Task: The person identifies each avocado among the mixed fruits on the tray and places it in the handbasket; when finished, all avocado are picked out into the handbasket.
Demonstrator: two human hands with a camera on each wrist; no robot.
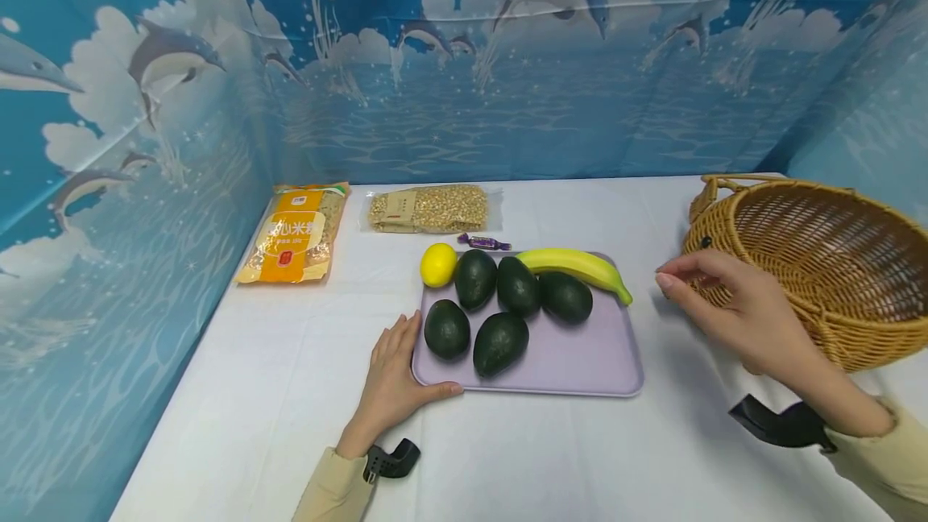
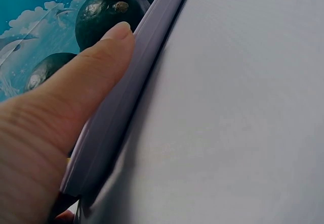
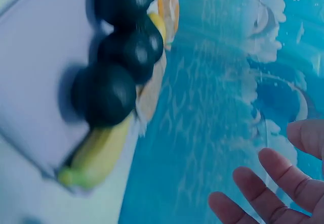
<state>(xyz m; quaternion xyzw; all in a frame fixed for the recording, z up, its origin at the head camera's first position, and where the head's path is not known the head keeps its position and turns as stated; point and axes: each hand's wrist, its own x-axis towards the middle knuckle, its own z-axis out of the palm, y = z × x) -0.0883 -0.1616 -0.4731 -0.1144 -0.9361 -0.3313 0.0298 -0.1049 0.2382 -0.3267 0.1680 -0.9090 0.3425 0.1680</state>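
A lilac tray (image 1: 580, 361) carries several dark green avocados (image 1: 502, 343), a yellow lemon (image 1: 438, 266) at its back left corner and a banana (image 1: 576, 264) along the back right. My left hand (image 1: 395, 381) rests against the tray's front left corner, its fingers along the left side. The thumb (image 2: 106, 57) lies on the front rim, close to an avocado (image 2: 101, 19). Between the tray and a wicker basket (image 1: 819, 329), my right hand (image 1: 739, 312) hovers with loosely bent fingers and holds nothing. In the right wrist view its fingers (image 3: 283, 173) are spread apart.
Behind the tray lie a small purple-wrapped candy (image 1: 484, 242) and a clear packet of pale grains (image 1: 435, 209). An orange-and-yellow bag (image 1: 293, 234) stands at the back left. Blue dolphin-print curtains (image 1: 507, 119) border the white-covered table (image 1: 246, 393).
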